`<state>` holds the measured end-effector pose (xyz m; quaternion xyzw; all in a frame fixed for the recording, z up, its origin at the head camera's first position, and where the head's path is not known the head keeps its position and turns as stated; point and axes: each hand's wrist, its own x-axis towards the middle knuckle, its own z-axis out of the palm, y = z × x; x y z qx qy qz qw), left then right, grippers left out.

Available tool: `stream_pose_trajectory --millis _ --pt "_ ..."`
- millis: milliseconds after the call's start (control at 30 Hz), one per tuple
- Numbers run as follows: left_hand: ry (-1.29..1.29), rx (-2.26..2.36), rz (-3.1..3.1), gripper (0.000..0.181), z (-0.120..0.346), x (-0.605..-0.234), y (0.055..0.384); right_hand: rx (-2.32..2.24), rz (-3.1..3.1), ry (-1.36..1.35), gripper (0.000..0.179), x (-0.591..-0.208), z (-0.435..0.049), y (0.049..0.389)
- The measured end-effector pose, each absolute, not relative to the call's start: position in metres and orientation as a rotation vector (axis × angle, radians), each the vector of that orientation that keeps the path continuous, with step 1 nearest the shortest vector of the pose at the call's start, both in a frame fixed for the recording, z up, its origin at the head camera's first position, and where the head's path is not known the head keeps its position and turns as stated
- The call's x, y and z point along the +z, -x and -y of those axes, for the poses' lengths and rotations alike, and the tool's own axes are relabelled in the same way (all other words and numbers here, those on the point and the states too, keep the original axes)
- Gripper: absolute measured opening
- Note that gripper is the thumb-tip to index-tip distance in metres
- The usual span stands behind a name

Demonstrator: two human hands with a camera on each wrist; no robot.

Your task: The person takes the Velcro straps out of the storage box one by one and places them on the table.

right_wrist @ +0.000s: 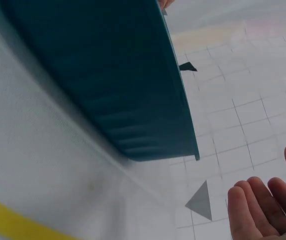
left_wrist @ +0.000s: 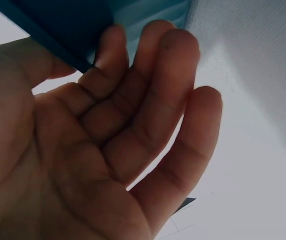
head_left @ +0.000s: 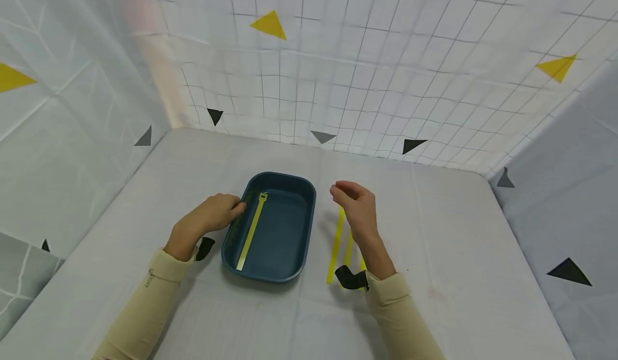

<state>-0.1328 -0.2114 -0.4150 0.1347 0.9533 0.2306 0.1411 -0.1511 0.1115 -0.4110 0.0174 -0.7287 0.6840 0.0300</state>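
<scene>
A dark blue rectangular tray (head_left: 277, 234) sits on the white-covered table. My left hand (head_left: 214, 212) grips its left rim; in the left wrist view the thumb lies on one side of the rim and the curled fingers (left_wrist: 155, 90) on the other. Inside the tray, along its left side, lies a flat yellow cable tie (head_left: 252, 231) with a slotted head. My right hand (head_left: 359, 210) hovers right of the tray, its fingers loosely bent and nothing visible in them. Beneath it, several yellow strips (head_left: 335, 250) lie side by side, partly hidden by the hand and wrist.
White sheeting with a grid pattern (head_left: 338, 81) rises behind the table. Grey sheeting stands at the left (head_left: 72, 134) and right (head_left: 569, 188) sides. Black, grey and yellow triangles mark the sheets. A dark strap piece (head_left: 351, 278) sticks out at the right cuff.
</scene>
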Motion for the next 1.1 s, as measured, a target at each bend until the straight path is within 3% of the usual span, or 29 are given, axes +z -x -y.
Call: stream_pose_trajectory --millis 1100 --pt "-0.397 0.668 -2.732 0.035 0.212 -0.414 0.134 2.129 2.272 -0.303 0.025 -0.402 -0.048 0.151"
